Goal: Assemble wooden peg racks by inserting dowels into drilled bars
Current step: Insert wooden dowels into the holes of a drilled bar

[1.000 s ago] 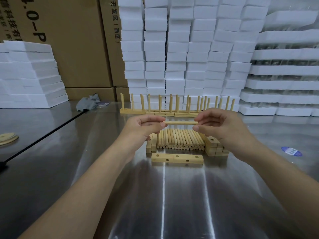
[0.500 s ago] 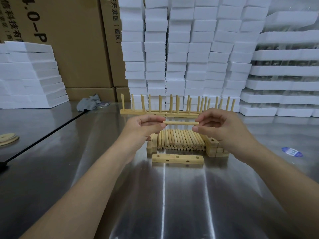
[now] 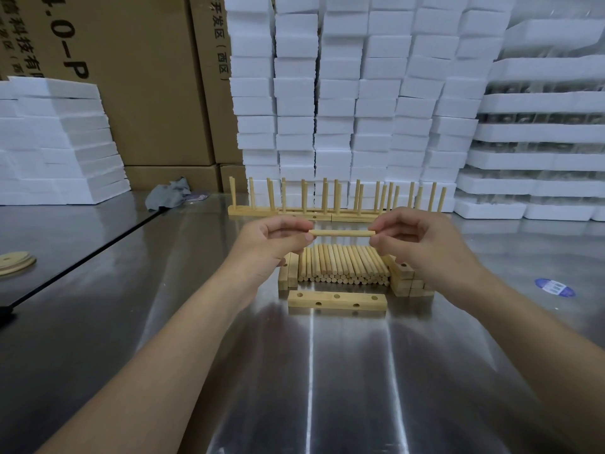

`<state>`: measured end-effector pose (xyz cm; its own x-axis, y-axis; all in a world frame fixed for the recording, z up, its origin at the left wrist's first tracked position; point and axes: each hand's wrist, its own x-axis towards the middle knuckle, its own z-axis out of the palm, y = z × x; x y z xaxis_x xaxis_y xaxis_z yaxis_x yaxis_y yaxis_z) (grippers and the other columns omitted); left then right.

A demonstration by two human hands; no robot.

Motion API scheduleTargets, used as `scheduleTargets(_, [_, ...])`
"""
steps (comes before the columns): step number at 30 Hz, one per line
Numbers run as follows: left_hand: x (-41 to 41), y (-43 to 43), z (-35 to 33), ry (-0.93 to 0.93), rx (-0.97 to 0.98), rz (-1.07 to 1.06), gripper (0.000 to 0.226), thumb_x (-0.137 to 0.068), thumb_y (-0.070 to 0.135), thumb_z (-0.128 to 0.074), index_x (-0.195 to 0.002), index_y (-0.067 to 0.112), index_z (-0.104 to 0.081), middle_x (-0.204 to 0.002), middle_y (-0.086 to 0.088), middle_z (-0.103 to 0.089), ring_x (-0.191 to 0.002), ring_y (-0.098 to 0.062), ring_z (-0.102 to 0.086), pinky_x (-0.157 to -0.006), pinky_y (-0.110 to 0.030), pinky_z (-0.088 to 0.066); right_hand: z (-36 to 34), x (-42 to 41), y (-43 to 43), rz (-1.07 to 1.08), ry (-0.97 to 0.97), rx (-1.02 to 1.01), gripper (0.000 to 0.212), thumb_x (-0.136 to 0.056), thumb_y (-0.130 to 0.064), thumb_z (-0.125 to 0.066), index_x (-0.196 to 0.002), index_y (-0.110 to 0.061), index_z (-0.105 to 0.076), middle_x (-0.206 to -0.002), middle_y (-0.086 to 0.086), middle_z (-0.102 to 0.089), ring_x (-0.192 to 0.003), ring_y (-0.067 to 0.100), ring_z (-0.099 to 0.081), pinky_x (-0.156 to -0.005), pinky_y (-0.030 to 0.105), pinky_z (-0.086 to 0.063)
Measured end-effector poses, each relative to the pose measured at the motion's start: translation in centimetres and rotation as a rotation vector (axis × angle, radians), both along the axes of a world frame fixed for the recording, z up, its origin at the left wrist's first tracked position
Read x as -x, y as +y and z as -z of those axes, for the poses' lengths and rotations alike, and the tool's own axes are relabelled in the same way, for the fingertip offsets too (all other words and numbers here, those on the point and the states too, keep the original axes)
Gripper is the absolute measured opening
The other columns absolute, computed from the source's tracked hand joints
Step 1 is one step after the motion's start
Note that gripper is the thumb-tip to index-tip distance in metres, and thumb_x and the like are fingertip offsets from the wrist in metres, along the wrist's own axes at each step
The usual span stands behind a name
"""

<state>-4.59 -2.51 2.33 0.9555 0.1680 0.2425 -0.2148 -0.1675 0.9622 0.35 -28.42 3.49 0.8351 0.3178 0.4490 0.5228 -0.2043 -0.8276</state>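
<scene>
Head view: both hands meet above the wood parts laid out mid-way across the steel table [image 3: 327, 388].
Dowel in hand: one dowel [image 3: 340, 233] is held level and crosswise in the air, above the dowel pile [image 3: 343, 265] and clear of it.
Left hand: the left hand [image 3: 271, 244] pinches the dowel's left end between thumb and forefinger, with the other fingers curled under.
Right hand: the right hand [image 3: 422, 247] pinches the right end with its fingertips.
Drilled bar: the drilled bar [image 3: 337, 301] lies flat just in front of the pile, on the person's side. It has three holes on top and two on the near face, all empty, and neither hand touches it.
Spare bars: stacks of bars [image 3: 406, 280] flank the pile on both sides.
Finished racks: the finished racks [image 3: 304, 204] stand in a row behind the hands, pegs upright.
Step in hand: probably the very start of a new rack, with a dowel picked and ready but not yet fitted.
Next move calls for: one hand to let go and steady the bar, while the other turns the dowel upright, lines its end up with a top hole and pushes it straight down. A tilted entry could jam.
Backdrop: white foam blocks [image 3: 360, 93], cardboard boxes [image 3: 137, 93], and a grey rag [image 3: 168, 193].
</scene>
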Motion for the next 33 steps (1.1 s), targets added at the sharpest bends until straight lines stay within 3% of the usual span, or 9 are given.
scheduleTargets(5, [-0.2, -0.5, 0.4, -0.049, -0.064, 0.005, 0.015, -0.090, 0.015, -0.085, -0.099, 0.026, -0.083, -0.094, 0.004, -0.082, -0.076, -0.003, -0.072, -0.067, -0.014, -0.052, 0.2, 0.1, 0.3, 0.030, -0.010, -0.008, 0.015, -0.089, -0.006, -0.079, -0.093, -0.020, -0.075, -0.082, 0.005, -0.077, -0.076, 0.017, -0.073, -0.063, 0.014, -0.053])
scheduleTargets(8, [-0.3, -1.0, 0.6, -0.068, -0.108, 0.003, 0.015, -0.089, 0.014, -0.086, -0.098, 0.026, -0.083, -0.093, 0.005, -0.082, -0.084, -0.007, -0.076, -0.078, -0.020, -0.055, 0.3, 0.0, 0.4, 0.050, -0.023, 0.005, 0.015, -0.089, -0.006, -0.078, -0.090, -0.020, -0.074, -0.080, 0.005, -0.075, -0.077, 0.026, -0.073, -0.066, 0.020, -0.056])
scheduleTargets(11, [-0.3, -1.1, 0.7, -0.068, -0.122, -0.006, 0.016, -0.090, 0.012, -0.084, -0.097, 0.026, -0.084, -0.094, 0.006, -0.083, -0.091, -0.010, -0.077, -0.093, -0.032, -0.059, 0.3, 0.0, 0.3, 0.055, -0.022, 0.012, 0.019, -0.088, -0.005, -0.077, -0.085, -0.023, -0.074, -0.077, 0.004, -0.074, -0.068, 0.017, -0.068, -0.063, 0.024, -0.052])
scheduleTargets(13, [-0.3, -1.1, 0.7, -0.065, -0.124, -0.011, 0.018, -0.091, 0.010, -0.083, -0.096, 0.027, -0.084, -0.094, 0.006, -0.083, -0.092, -0.010, -0.078, -0.093, -0.031, -0.059, 0.3, -0.1, 0.2, 0.060, -0.020, 0.022, 0.019, -0.087, -0.004, -0.077, -0.085, -0.023, -0.075, -0.076, 0.004, -0.075, -0.068, 0.016, -0.068, -0.064, 0.025, -0.051])
scheduleTargets(17, [-0.2, -0.9, 0.6, -0.054, -0.139, -0.013, 0.020, -0.092, 0.009, -0.081, -0.094, 0.029, -0.084, -0.093, 0.007, -0.083, -0.090, -0.007, -0.077, -0.084, -0.022, -0.058, 0.5, -0.3, 0.2, 0.073, -0.020, 0.039, 0.019, -0.086, -0.003, -0.077, -0.086, -0.022, -0.076, -0.077, 0.006, -0.076, -0.079, 0.030, -0.075, -0.073, 0.035, -0.060])
scheduleTargets(21, [-0.3, -0.9, 0.5, -0.065, -0.107, -0.030, 0.018, -0.093, 0.009, -0.080, -0.096, 0.026, -0.084, -0.090, 0.005, -0.082, -0.078, -0.002, -0.072, -0.067, -0.010, -0.053, 0.7, -0.5, 0.2, 0.059, -0.024, 0.075, 0.019, -0.086, -0.005, -0.077, -0.086, -0.023, -0.074, -0.078, 0.004, -0.077, -0.080, 0.028, -0.076, -0.078, 0.038, -0.063])
scheduleTargets(23, [-0.2, -1.0, 0.3, -0.071, -0.029, -0.032, 0.016, -0.093, 0.011, -0.079, -0.096, 0.026, -0.084, -0.091, 0.004, -0.081, -0.075, -0.002, -0.071, -0.065, -0.012, -0.052, 1.0, -0.5, 0.3, 0.034, -0.044, 0.131, 0.020, -0.085, -0.006, -0.077, -0.085, -0.025, -0.073, -0.077, 0.001, -0.076, -0.077, 0.025, -0.075, -0.073, 0.038, -0.063])
scheduleTargets(28, [-0.2, -1.1, -0.1, -0.089, 0.103, -0.016, 0.012, -0.092, 0.019, -0.082, -0.100, 0.027, -0.085, -0.098, 0.003, -0.082, -0.085, -0.007, -0.071, -0.077, -0.029, -0.052, 2.5, -0.1, 1.9, -0.050, -0.037, 0.245, 0.016, -0.086, -0.010, -0.079, -0.087, -0.025, -0.073, -0.074, 0.000, -0.075, -0.067, 0.026, -0.071, -0.069, 0.045, -0.063])
scheduleTargets(33, [-0.2, -1.4, -0.1, -0.107, 0.069, -0.007, 0.013, -0.091, 0.026, -0.084, -0.104, 0.028, -0.085, -0.100, 0.007, -0.082, -0.087, -0.003, -0.072, -0.082, -0.030, -0.052, 3.5, 0.0, 2.9, -0.107, -0.025, 0.252, 0.011, -0.093, -0.021, -0.080, -0.094, -0.027, -0.072, -0.071, -0.001, -0.076, -0.059, 0.012, -0.069, -0.061, 0.027, -0.056])
